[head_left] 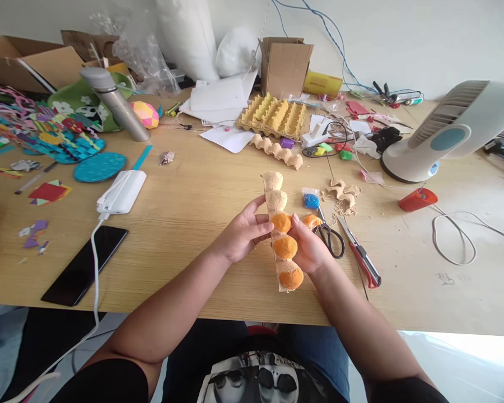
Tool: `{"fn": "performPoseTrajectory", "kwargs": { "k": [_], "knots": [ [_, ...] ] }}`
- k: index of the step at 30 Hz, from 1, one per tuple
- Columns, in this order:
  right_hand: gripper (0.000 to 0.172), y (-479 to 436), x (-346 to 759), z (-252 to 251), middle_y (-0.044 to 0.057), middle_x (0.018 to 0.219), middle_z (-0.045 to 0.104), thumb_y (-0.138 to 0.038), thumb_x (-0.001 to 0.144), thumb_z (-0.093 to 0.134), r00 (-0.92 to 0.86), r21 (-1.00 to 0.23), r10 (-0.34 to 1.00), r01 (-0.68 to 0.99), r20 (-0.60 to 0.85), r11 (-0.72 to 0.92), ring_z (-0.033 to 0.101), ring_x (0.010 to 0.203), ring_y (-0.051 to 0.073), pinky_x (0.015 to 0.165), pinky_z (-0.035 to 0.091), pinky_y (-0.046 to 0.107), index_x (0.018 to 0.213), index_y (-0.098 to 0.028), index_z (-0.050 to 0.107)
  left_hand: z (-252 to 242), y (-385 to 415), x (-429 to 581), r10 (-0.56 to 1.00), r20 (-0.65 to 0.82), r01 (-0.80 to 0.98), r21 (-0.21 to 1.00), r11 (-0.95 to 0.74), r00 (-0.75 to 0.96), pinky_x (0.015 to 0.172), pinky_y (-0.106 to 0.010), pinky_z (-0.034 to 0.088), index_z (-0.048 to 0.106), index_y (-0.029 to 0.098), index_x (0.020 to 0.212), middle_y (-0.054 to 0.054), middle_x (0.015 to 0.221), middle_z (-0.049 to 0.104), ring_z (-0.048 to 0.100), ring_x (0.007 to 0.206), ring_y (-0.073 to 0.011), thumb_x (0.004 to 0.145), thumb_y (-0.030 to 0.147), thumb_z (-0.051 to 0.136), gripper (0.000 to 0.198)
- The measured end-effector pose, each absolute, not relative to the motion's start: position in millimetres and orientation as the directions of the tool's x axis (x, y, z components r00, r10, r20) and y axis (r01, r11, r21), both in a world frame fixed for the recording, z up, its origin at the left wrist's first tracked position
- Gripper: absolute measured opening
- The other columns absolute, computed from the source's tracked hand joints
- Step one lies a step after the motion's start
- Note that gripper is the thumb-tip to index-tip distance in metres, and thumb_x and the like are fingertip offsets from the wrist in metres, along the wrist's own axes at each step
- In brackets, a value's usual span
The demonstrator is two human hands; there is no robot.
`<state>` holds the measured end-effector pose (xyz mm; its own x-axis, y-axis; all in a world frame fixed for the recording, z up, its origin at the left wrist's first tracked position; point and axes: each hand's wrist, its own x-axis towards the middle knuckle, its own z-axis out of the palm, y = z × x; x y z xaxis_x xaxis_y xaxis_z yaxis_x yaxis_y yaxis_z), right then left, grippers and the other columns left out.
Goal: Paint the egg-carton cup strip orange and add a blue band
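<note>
Egg-carton strip: it is standing almost upright between both hands, lifted a little above the near edge of the wooden table.
Strip surface: the two upper cups are showing bare pulp, while the three lower cups are carrying an orange cover, perhaps clay or paint.
Left hand: the fingers are closing in a light pinch on the left side of the strip, next to the top orange cup.
Right hand: it is cupping the right side of the strip, with the thumb resting at the top orange cup; the other fingers are hiding behind.
How it is handling: it is looking very light and stiff only along its length, so hard squeezing is likely crushing the thin pulp walls.
Where to hold: the bare side edges are seeming safest, since an orange cover that is soft could be smearing or denting.
Things nearby: black-handled scissors and a red utility knife are lying just to the right, with a small blue packet and carton scraps behind them.
</note>
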<state>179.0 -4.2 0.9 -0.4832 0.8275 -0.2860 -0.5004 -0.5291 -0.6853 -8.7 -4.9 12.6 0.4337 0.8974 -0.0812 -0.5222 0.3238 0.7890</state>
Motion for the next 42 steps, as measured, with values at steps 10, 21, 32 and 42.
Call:
{"fn": "performPoseTrajectory", "kwargs": {
  "k": [10,21,32,42],
  "knots": [
    [0.047,-4.5,179.8,-3.5,0.005,0.087,0.076,-0.065,0.077,0.09,-0.492,-0.76,0.843,-0.457,-0.217,-0.462,0.069,0.087,0.023,0.076,0.054,0.034,0.094,-0.024,0.075,12.7,-6.6,-4.7,0.92,-0.099,-0.53,0.792,0.304,0.38,0.083,-0.033,0.054,0.052,0.026,0.153,-0.001,0.091,0.08,0.075,0.085,-0.0193,0.085,0.028,0.089,0.078],
    [0.044,-5.0,181.5,-1.6,0.001,0.076,0.067,-0.06,0.075,0.094,-0.464,-0.788,0.851,-0.416,-0.245,-0.454,0.059,0.071,0.018,0.066,0.048,0.031,0.083,-0.024,0.069,5.0,-6.3,-3.2,0.927,-0.158,-0.548,0.768,0.331,0.339,0.078,-0.031,0.054,0.06,0.026,0.136,0.0,0.093,0.078,0.074,0.082,-0.0177,0.083,0.032,0.09,0.062],
    [0.047,-7.1,178.3,4.4,-0.002,0.074,0.064,-0.057,0.072,0.097,-0.474,-0.815,0.85,-0.384,-0.23,-0.434,0.054,0.067,0.014,0.065,0.044,0.029,0.079,-0.022,0.066,3.6,-7.5,1.4,0.942,-0.218,-0.54,0.776,0.326,0.255,0.072,-0.029,0.048,0.063,0.026,0.129,0.001,0.096,0.074,0.068,0.078,-0.0155,0.082,0.035,0.088,0.054],
    [0.049,-7.5,176.7,1.1,-0.002,0.079,0.068,-0.057,0.069,0.099,-0.444,-0.826,0.858,-0.36,-0.257,-0.434,0.059,0.072,0.014,0.072,0.048,0.029,0.081,-0.021,0.069,3.0,-7.6,1.0,0.943,-0.211,-0.536,0.78,0.322,0.259,0.072,-0.029,0.051,0.061,0.028,0.135,0.001,0.099,0.075,0.07,0.082,-0.0171,0.081,0.039,0.091,0.063]
  ]
}}
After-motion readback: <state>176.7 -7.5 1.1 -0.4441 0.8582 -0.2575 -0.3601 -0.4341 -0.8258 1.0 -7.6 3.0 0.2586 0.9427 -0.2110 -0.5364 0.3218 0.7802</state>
